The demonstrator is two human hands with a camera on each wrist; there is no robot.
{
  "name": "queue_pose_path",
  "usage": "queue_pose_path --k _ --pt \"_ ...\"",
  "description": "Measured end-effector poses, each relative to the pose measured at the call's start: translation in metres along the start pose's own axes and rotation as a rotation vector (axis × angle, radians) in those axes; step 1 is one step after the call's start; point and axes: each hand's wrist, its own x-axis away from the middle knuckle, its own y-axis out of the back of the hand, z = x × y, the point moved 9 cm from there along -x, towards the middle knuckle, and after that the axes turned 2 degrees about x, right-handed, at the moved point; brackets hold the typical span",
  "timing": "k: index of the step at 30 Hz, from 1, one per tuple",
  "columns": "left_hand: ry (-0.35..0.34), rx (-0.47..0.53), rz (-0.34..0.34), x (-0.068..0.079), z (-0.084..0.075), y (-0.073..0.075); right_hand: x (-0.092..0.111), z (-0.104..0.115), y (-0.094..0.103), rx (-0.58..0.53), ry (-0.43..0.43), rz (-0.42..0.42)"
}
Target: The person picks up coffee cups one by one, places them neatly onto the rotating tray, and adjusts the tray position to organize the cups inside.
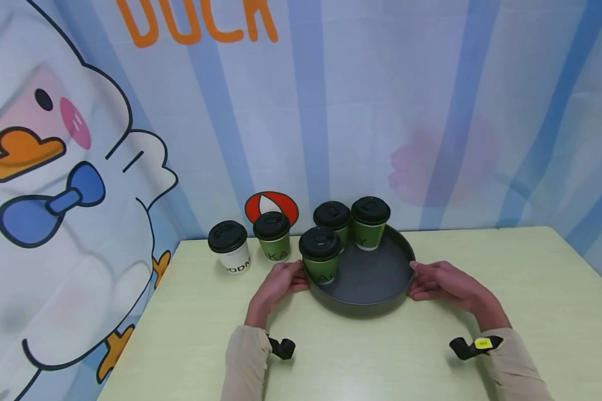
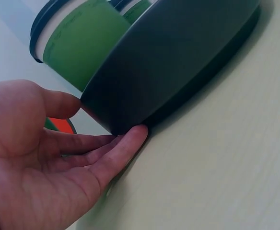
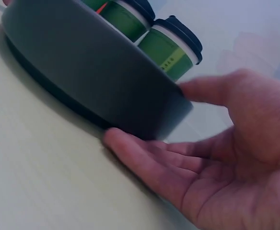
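Observation:
A round dark grey tray [image 1: 376, 281] carries three green paper cups with black lids: one at the front left [image 1: 322, 255], one behind it [image 1: 333, 216] and one at the back [image 1: 369, 223]. At the tray's left side my left hand [image 1: 280, 284] grips it, thumb at the rim and fingers under the bottom edge, as the left wrist view shows. My right hand [image 1: 443, 284] holds the opposite side the same way, its thumb [image 3: 204, 91] on the rim. Shadow lies beneath the tray's edge; how far it is off the table cannot be told.
Left of the tray, a white cup [image 1: 233, 250] with a black lid and another green lidded cup [image 1: 273, 236] stand on the pale yellow table [image 1: 371, 356]. A cloth backdrop [image 1: 371, 100] with a duck print hangs directly behind the table's back edge.

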Motion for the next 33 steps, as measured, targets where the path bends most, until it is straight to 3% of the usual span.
queue_pose_path --k 3,8,11,14,19,21,23,29,33 --pt "0.010 0.000 -0.009 0.000 0.000 0.000 0.000 0.000 0.001 0.001 0.002 -0.002" --pt "0.017 -0.002 -0.014 -0.001 0.000 0.001 -0.004 0.008 0.006 0.003 0.054 -0.164" --pt "0.021 -0.002 -0.013 -0.001 -0.001 0.000 -0.006 0.009 0.005 0.011 0.053 -0.213" --pt "0.023 -0.002 -0.013 0.000 -0.001 -0.001 -0.004 0.009 0.002 0.021 0.046 -0.149" --pt "0.025 -0.011 -0.023 0.001 -0.001 -0.001 0.002 0.003 -0.006 0.018 0.022 0.061" --pt "0.027 -0.013 -0.031 0.001 0.000 0.000 0.003 0.001 -0.006 0.003 0.016 0.092" --pt "0.029 -0.012 -0.039 0.001 0.000 0.001 0.001 0.002 -0.005 -0.010 0.024 0.065" --pt "0.023 -0.007 -0.033 0.000 0.000 0.000 -0.006 0.005 0.005 -0.026 0.061 -0.117" --pt "0.021 -0.007 -0.035 0.001 0.000 -0.001 -0.004 0.005 0.001 -0.012 0.055 -0.056"
